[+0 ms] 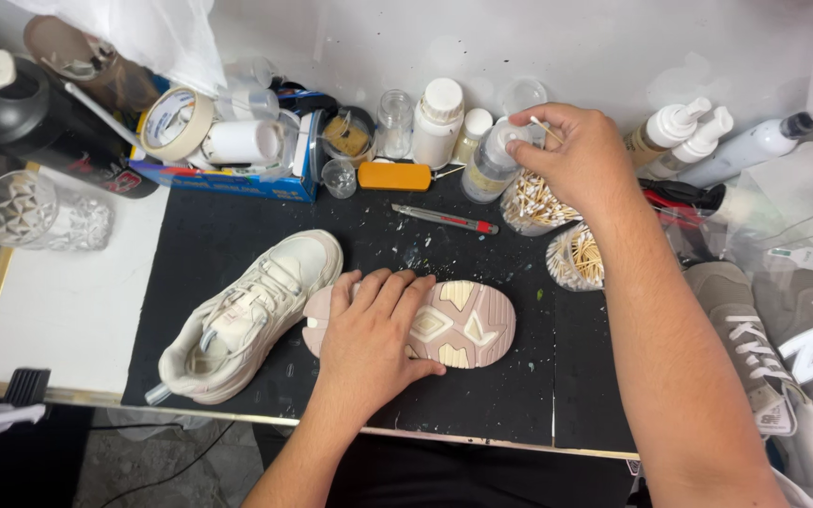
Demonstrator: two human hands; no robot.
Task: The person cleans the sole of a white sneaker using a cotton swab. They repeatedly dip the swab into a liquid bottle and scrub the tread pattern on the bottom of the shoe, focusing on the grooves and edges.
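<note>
Left hand: our left hand (369, 334) lies flat, fingers spread, palm down on the upturned shoe (454, 325); it presses on it rather than grips it.
Upturned shoe: sole up, pink and cream tread showing, near the middle of the black mat (510, 376), close to the mat's near edge.
Right hand: our right hand (576, 155) reaches to the far side, thumb and forefinger pinched on a cotton swab (546, 129), held over the clear bottle (493, 162).
Swab jars: one open jar of swabs (531, 205) sits just under the right hand; a second jar (578, 259) lies nearer us, touching the forearm's left side.
Second shoe: a cream sneaker (251, 315) rests upright, just left of the left hand, its heel near the mat's near edge.
Far row: white bottles (438, 120), an orange block (394, 176), a tape roll (177, 122) and a blue box (228, 179) crowd the far edge.
Small tool: a red-tipped knife (446, 219) lies between the far row and the upturned shoe.
Left margin: a cut-glass tumbler (41, 211) stands on the white surface, well apart from the shoes.
Right margin: grey sneakers (783, 357) sit beyond the mat's right edge.
Open room: we see bare mat to the right of the upturned shoe, and between the shoes and the far row.
</note>
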